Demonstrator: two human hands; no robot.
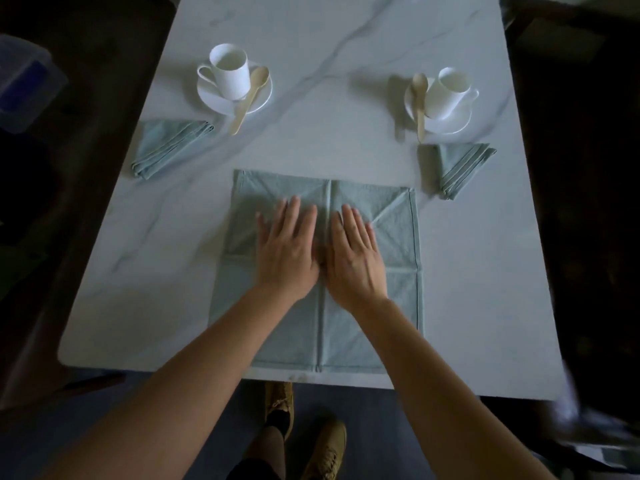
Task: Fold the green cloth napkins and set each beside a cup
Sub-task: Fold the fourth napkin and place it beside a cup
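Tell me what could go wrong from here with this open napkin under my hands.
The open napkin reaches the near edge of the table, so smoothing toward yourself might pull it off. Its far right corner sits close to the right folded napkin; a wide fold could disturb that one.

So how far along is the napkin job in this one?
Done: the left folded napkin lies near the left cup, and the right folded napkin near the right cup. In hand: a third napkin is spread open on the table, with the left hand and right hand pressed flat on it. Left: folding that one and placing it; no third cup is in view.
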